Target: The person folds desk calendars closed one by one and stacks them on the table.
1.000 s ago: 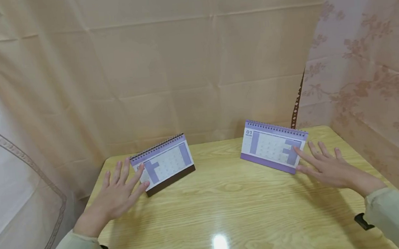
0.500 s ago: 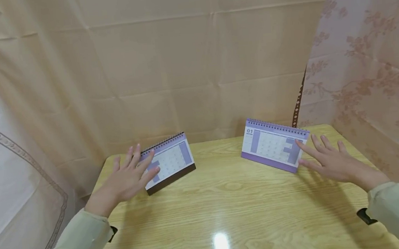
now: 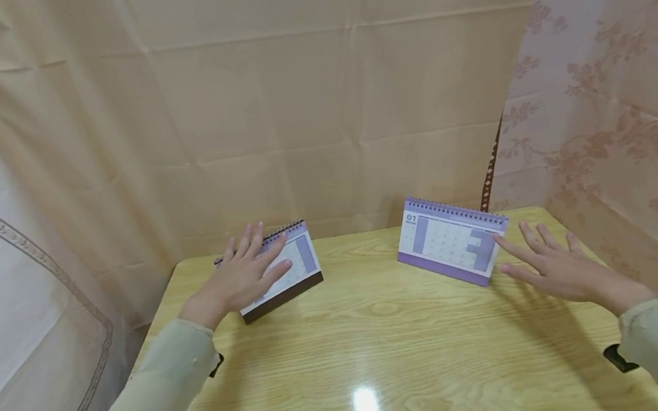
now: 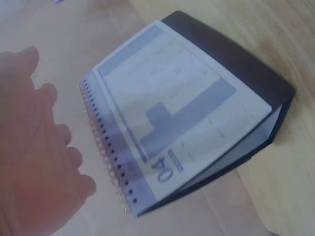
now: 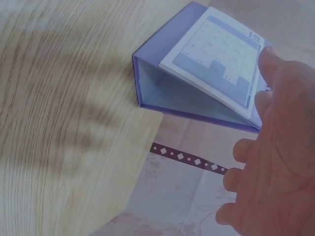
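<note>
Two spiral-bound desk calendars stand like tents towards the back of the table. On the left is the calendar with a dark brown base (image 3: 283,299); its page reads 04 in the left wrist view (image 4: 182,98). My left hand (image 3: 236,283), fingers spread, hovers in front of it and overlaps much of its page in the head view. The calendar with a purple base (image 3: 446,241) is on the right, its page marked 01. Beside its right edge my right hand (image 3: 558,270) is held with spread fingers, the index fingertip overlapping the page corner. Neither hand holds anything.
The wood-grain table (image 3: 376,345) reflects a bright light near its front. A beige curtain (image 3: 321,121) hangs right behind the table's back edge. Floral cloth (image 3: 619,95) hangs on the right, and white cloth (image 3: 13,292) on the left.
My left hand has moved to the right and slightly up, from the left edge of the brown-based calendar to in front of its page. My right hand has shifted slightly right. Both calendars stay put.
</note>
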Motion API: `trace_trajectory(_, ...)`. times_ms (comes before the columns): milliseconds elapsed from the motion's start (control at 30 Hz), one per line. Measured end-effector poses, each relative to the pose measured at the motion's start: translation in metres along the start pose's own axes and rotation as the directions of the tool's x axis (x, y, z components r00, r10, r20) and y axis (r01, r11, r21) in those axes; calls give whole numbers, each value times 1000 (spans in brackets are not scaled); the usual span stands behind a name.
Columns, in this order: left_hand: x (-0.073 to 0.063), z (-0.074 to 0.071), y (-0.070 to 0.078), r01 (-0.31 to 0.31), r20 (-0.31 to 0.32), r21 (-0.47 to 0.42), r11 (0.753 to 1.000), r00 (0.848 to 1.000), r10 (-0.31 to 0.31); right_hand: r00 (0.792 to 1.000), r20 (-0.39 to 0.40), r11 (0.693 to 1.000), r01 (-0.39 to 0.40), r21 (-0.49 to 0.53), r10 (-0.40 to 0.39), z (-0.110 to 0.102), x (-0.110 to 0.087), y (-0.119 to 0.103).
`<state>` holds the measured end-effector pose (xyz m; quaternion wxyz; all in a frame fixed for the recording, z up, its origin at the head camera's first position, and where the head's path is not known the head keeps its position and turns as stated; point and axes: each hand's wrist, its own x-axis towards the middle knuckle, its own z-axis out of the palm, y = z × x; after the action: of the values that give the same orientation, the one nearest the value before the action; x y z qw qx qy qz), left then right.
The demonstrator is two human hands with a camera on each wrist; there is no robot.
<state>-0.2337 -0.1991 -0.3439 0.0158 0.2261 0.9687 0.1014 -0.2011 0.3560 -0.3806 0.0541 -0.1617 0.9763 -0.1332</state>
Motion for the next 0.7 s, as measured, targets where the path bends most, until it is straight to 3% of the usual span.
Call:
trace_trajectory(133, 10, 5, 6, -49, -18, -15, 999, 999, 48, 1000, 0, 999, -12, -34, 12, -1, -1, 1)
trace_trajectory(367, 24, 13, 17, -81, -2, -5, 997, 997, 81, 1000, -21, 992, -18, -124, 15, -2, 2, 4)
trace_trajectory(533, 34, 15, 31, -151, -18, -25, 988, 988, 151, 1000, 4, 993, 4, -122, -4, -4, 3, 4)
trace_trajectory(700, 45, 27, 39, -204, -25, -6, 979, 979, 203, 999, 20, 995, 30, -92, -29, -3, 5, 4)
